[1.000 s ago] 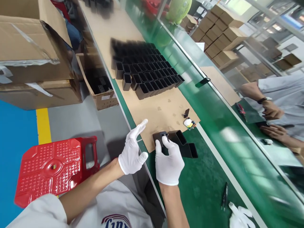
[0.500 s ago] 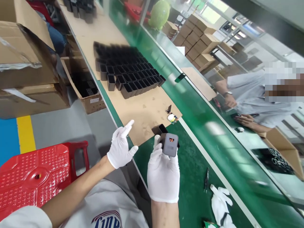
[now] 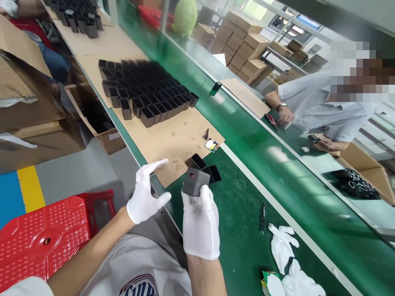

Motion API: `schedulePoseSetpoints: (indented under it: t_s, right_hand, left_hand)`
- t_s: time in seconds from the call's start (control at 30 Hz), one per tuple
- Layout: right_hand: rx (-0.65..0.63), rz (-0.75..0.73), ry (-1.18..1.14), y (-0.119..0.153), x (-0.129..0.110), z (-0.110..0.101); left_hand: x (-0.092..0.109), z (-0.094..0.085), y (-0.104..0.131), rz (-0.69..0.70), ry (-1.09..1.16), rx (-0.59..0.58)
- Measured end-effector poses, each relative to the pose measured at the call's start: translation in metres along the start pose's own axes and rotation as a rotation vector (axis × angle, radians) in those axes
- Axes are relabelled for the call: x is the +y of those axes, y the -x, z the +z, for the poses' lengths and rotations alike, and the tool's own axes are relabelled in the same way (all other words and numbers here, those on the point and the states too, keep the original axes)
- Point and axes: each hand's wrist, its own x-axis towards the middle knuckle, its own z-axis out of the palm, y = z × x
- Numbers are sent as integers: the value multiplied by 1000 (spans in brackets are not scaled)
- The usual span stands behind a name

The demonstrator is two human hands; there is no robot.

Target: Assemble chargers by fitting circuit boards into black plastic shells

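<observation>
Head | right hand [image 3: 201,224] pinches case [image 3: 196,183] above bench [image 3: 237,230], by near edge | left hand [image 3: 145,197] spread, empty, at near edge | progress: one in hand; two cases [image 3: 215,174] at paper's [image 3: 145,137] edge, rows [image 3: 157,113] open-topped, board [image 3: 211,145] loose; held contents unclear

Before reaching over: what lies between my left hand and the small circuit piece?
In the head view, brown sheet and an open black case lie between left hand and circuit piece.

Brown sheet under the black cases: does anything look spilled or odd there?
Yes, slightly: darker blotches mark the brown sheet between the rows of black cases and the left hand, like stains. Their cause isn't visible.
</observation>
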Motion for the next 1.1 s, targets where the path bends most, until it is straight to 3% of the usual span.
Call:
schedulePoseSetpoints:
  t_s: [0.07, 0.2, 0.37, 0.5, 0.57, 0.67, 0.8, 0.87, 0.93, 1.0, 1.07, 1.1]
  right_hand:
    - [121, 59, -24, 3, 2, 0]
    - [241, 143, 56, 18, 9, -13]
    - [269, 98, 129, 46, 17, -55]
    - [384, -50, 329, 70, 12, -92]
    - [396, -50, 415, 82, 4, -113]
    - [293, 105, 425, 98, -10, -151]
    - [86, 335, 320, 120, -22, -197]
    - [19, 352, 286, 131, -21, -212]
    - [16, 346, 249, 144, -17, -225]
    - [149, 354, 315, 160, -7, -242]
    - [464, 389, 587, 181, 5, -267]
    - [696, 421, 821, 193, 12, -282]
  left_hand:
    - [19, -9, -4, 11, 148, -66]
    - [51, -8, -4, 4, 121, -211]
    - [74, 19, 8, -16, 177, -412]
    - [95, 40, 23, 109, 213, -533]
    - [108, 46, 27, 167, 219, -605]
    - [131, 48, 25, 124, 261, -848]
    - [159, 50, 15, -7, 420, -1312]
    - [169, 54, 13, -69, 498, -1514]
    - [175, 62, 14, -118, 568, -1644]
    - [176, 69, 17, -146, 609, -1680]
    - [173, 73, 20, -188, 634, -1650]
    - [170, 75, 21, -222, 648, -1623]
